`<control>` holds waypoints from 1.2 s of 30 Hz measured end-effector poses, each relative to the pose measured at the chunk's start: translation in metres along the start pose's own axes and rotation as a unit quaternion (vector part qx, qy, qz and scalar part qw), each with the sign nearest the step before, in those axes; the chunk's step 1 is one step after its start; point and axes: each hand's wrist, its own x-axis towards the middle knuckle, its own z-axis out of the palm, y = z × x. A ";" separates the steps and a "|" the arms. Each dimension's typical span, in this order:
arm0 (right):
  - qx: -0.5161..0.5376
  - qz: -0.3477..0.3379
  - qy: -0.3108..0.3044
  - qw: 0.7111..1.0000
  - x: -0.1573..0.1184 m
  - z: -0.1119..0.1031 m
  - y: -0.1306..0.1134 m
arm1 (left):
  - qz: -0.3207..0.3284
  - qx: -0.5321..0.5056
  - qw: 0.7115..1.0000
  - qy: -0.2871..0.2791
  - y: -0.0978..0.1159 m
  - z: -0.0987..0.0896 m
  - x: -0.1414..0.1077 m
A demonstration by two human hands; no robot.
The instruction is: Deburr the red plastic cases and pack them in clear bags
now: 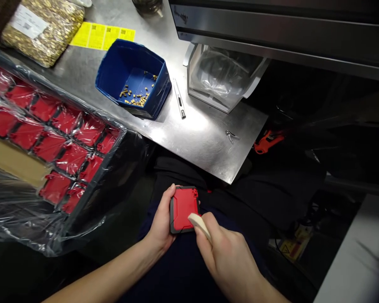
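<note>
A red plastic case with a black edge (185, 206) lies in my left hand (161, 219), whose fingers are wrapped round its left side and underside. Its red face is turned up, with a small square pattern in the top right corner. My right hand (225, 248) is closed on a flat cream-coloured pad (199, 224), pinched between thumb and fingers. The pad's tip is over the lower right of the red face; whether it touches, I cannot tell. Both hands are above my lap, in front of the steel table (205, 155).
A blue bin (162, 92) holds small brass pieces. Beside it lie a utility knife (179, 99) and small nippers (231, 135). A white bin (208, 101) contains clear plastic bags. Left stands a plastic-lined crate (91, 195) of red parts. A bag of brass pieces (60, 25) lies behind.
</note>
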 end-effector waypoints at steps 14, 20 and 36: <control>0.154 0.039 -0.040 0.987 0.004 -0.025 0.008 | -0.006 0.007 1.000 -0.015 -0.002 -0.003 -0.005; 0.159 0.068 0.027 0.985 0.003 -0.061 0.038 | -0.011 -0.004 0.998 -0.061 0.003 -0.007 -0.008; -0.001 -0.064 -0.140 0.988 0.020 -0.032 0.023 | -0.041 0.030 0.995 -0.089 0.001 -0.014 -0.004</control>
